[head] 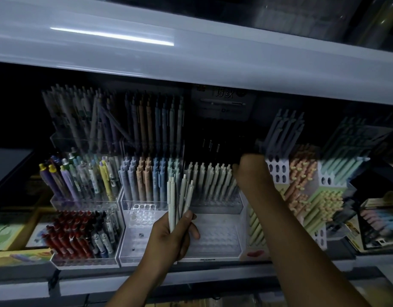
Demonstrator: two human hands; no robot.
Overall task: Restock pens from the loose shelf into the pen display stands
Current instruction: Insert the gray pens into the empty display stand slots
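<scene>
My left hand (173, 235) grips a small bunch of pale cream and grey pens (179, 200), held upright in front of a clear tiered pen stand (215, 238). The stand's back rows hold cream pens (213, 180); its front holes are bare. My right hand (251, 167) reaches far back into the dark part of the shelf behind that stand, beside a rack of grey-blue pens (284, 131). Its fingers are blurred and lost in shadow, so I cannot see whether they hold anything.
Left of the stand sit a rack of pastel pens (151, 176), a mixed-colour rack (80, 178) and a red and black pen rack (80, 233). Orange (302, 171) and green (324, 209) pen racks stand at the right. A white shelf (191, 52) overhangs everything.
</scene>
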